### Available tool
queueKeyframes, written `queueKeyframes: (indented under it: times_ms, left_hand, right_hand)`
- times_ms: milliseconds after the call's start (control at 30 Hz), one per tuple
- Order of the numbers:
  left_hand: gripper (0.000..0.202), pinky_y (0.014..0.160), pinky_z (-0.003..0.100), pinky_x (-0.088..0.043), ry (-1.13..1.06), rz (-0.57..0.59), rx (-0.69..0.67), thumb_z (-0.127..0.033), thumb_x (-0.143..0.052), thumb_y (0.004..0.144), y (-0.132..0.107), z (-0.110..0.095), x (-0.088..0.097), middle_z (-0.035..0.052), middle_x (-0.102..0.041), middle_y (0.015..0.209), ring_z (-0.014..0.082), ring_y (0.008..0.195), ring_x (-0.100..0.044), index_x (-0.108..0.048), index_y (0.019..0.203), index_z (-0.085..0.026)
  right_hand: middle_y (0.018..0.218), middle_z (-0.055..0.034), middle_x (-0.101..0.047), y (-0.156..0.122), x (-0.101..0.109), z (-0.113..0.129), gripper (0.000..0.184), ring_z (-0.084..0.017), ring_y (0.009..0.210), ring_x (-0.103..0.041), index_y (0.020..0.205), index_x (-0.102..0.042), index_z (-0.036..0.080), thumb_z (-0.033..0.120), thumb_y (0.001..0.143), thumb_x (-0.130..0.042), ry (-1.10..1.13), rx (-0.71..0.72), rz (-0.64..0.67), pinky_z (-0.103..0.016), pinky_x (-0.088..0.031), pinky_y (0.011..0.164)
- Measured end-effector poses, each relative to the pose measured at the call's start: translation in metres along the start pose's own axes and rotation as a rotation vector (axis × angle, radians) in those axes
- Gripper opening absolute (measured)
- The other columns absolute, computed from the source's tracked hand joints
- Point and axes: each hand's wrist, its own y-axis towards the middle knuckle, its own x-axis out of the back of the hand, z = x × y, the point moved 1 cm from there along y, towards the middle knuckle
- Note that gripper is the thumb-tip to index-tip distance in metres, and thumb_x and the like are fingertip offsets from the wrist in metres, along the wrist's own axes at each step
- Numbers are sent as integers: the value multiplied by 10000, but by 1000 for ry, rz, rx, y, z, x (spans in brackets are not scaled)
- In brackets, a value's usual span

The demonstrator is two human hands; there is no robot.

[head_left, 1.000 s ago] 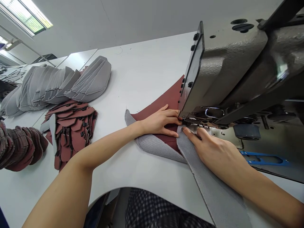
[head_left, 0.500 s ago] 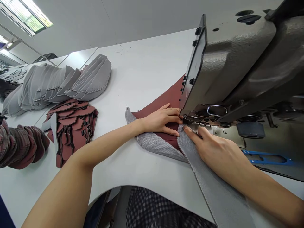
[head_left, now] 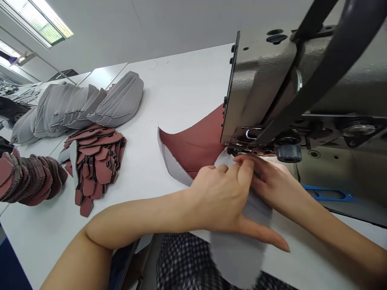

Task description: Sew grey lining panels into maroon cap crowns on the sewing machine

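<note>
My left hand [head_left: 222, 195] lies over the grey fabric strip [head_left: 240, 257], its fingers bent and its thumb stretched well apart. Its fingertips meet my right hand [head_left: 267, 175], whose fingers are closed on the strip just below the sewing machine's [head_left: 256, 96] presser foot. My left hand partly hides that grip. The strip runs under both hands and hangs over the table's front edge. Joined under the machine head is a maroon panel [head_left: 193, 147] with a grey mesh border [head_left: 173, 165], curling up at its left end.
A row of grey fabric pieces [head_left: 75, 104] lies at the back left. In front are stacked maroon pieces [head_left: 99, 161] and a bundle of rounded maroon pieces [head_left: 33, 177]. A blue flat part [head_left: 328, 194] sits right of the machine. The white table [head_left: 181, 92] has a curved front cutout.
My left hand has come off the maroon panel, moving right and nearer, onto the grey strip beside my right hand. The strip's loose end has swung left. The view has shifted slightly.
</note>
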Motion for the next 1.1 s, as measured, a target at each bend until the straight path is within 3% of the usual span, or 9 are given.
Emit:
queueKeyframes:
  times_ms: [133,233,333,433,500,600,700,933,1100]
  left_hand:
    - [759,677,333,-569,257,110,11,-394,-567,907,-3,-12,1,216,-617,1313,259,955,-692,-281,1486,4]
    - [730,676,311,-565,411,295,34,-60,-523,786,-4,3,4,215,-608,1319,238,961,-682,-295,1475,25]
    - [743,832,400,-578,509,364,28,-68,-551,761,-4,16,0,244,-561,1372,306,1107,-636,-325,1458,48]
    - [834,1024,574,-484,609,411,-16,-134,-620,770,-2,24,-11,289,-335,1565,430,1356,-444,-258,1500,47]
    - [780,1020,565,-486,635,426,-29,-116,-617,782,0,29,-15,295,-335,1561,435,1360,-441,-302,1478,39]
    - [447,835,422,-560,599,400,-35,-13,-475,838,3,37,-10,229,-630,1237,320,1082,-648,-509,1284,0]
    - [302,655,353,-542,505,393,-44,9,-395,870,10,36,-1,133,-687,960,262,882,-691,-590,1085,-72]
    - [179,457,327,-406,334,319,43,-147,-535,815,26,28,-13,49,-677,810,253,684,-696,-596,981,-128]
    - [194,410,303,-314,303,327,54,-99,-514,822,25,35,-14,48,-655,1054,195,684,-681,-588,991,-160]
  right_hand:
    - [1180,-101,-680,-15,2,7,393,-294,1056,-660,1188,-525,232,453,863,-538,496,-204,8,-460,-584,862]
    - [1375,-120,-601,-35,8,-3,600,-295,1237,-594,1417,-362,261,467,904,-595,456,-7,116,-486,-562,974]
    - [1487,-130,-505,-47,11,-19,686,-310,1403,-433,1490,-374,202,350,881,-654,-5,420,155,-541,-448,1120]
    - [1384,-138,-602,-46,1,-27,448,-270,1321,-528,1370,-539,99,141,925,-525,-279,706,41,-520,-404,1168]
    - [1320,-121,-652,-43,-10,-27,384,-240,1260,-581,1244,-648,87,28,919,-452,-356,790,-44,-447,-453,1145]
    - [1309,-122,-658,-43,-25,-22,373,-252,1266,-577,1181,-697,67,-1,917,-442,-387,814,-119,-385,-529,1071]
    - [1252,-146,-683,-47,-36,-10,353,-282,1235,-593,1154,-705,37,12,929,-435,-416,815,-165,-424,-543,1053]
    - [1188,-172,-704,-52,-46,12,397,-280,1035,-678,1149,-706,-3,-25,905,-393,-549,763,-254,-399,-597,948]
    - [1210,-177,-696,-51,-45,11,417,-296,1057,-680,1157,-703,-11,-50,887,-387,-560,755,-236,-409,-598,954]
